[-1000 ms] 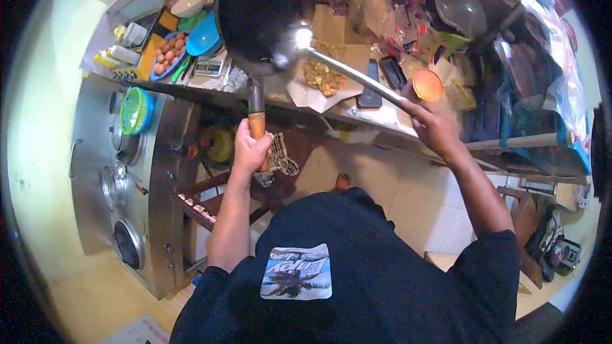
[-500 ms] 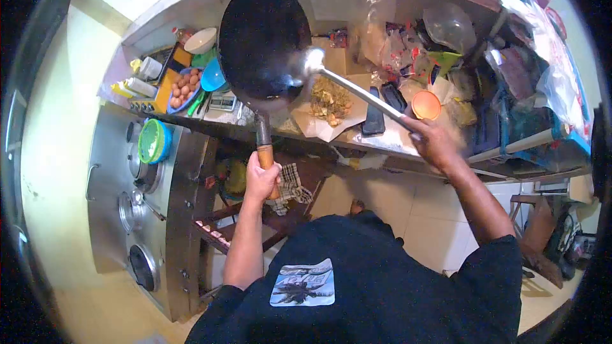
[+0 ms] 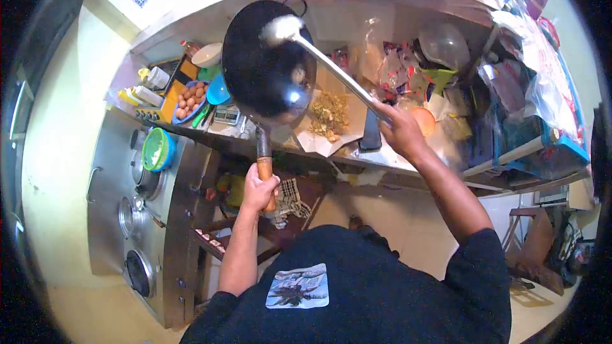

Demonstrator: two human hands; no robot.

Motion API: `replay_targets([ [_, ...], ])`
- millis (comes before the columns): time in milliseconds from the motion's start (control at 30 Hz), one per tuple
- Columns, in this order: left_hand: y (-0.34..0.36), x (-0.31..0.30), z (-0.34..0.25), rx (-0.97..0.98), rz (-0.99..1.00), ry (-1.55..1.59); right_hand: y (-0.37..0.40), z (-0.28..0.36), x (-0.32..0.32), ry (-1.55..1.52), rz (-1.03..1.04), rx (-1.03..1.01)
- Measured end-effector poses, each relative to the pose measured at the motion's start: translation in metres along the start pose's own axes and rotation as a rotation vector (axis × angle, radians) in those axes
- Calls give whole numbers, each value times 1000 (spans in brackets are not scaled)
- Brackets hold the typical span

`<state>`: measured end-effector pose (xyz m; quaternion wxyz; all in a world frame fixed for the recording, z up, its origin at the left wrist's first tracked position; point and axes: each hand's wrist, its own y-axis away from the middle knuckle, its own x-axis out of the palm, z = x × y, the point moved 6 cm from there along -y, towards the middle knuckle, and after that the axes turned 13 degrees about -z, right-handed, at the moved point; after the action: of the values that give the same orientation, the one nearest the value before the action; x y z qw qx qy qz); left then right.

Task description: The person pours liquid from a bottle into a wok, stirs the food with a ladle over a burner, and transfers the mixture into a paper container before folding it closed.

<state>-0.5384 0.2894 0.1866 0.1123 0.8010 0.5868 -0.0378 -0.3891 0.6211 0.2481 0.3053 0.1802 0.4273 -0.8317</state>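
My left hand [image 3: 260, 190] is wrapped round the wooden handle of a black wok [image 3: 264, 70], which is tilted so that its dark inside faces me. In my right hand [image 3: 400, 129] is the long metal handle of a ladle [image 3: 341, 76]; the ladle's head, blurred, lies over the upper part of the wok. Just right of the wok, a heap of fried food [image 3: 329, 115] rests on brown paper [image 3: 305, 139] on the counter. A black phone-like object [image 3: 371, 132] lies beside the paper.
Eggs [image 3: 190, 100] in a blue basket and a blue bowl [image 3: 218, 90] stand left of the wok. Farther left is a steel stove [image 3: 108, 216] with a green basket [image 3: 157, 149]. An orange bowl [image 3: 423, 121], plastic bags and a blue-edged rack are on the right.
The ladle's head has moved up and left across the wok, and my right hand has shifted left. The wok sits slightly lower in view, still in my left hand.
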Motion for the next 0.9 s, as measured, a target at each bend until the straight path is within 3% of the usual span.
replay_targets([
  [100,6,1,-2,44,0,-38,13,-22,22,113,175,58],
  [233,1,-10,3,112,-49,-84,50,-42,-23,249,360,174],
  [400,-5,-11,16,161,-7,-122,40,10,-32,-150,88,148],
  [433,3,-4,2,122,8,-91,37,21,-26,-225,131,271],
  [467,5,0,-3,115,17,-91,36,30,-19,-215,89,136],
  [533,6,4,-7,70,21,-60,42,20,-9,52,287,62],
  [633,-3,-7,-1,182,-27,-114,68,-32,-28,234,327,138],
  [667,-4,-13,2,268,-54,-148,69,-34,-36,236,336,130],
  [733,-2,-16,4,193,-50,-98,71,-30,-52,213,249,143],
  [767,-3,-16,5,230,-56,-74,66,-20,-50,119,125,20],
  [867,0,-6,-7,226,-64,-94,38,24,-30,-110,120,116],
  [900,2,-3,-6,171,-40,-35,31,38,-22,-85,109,-4],
])
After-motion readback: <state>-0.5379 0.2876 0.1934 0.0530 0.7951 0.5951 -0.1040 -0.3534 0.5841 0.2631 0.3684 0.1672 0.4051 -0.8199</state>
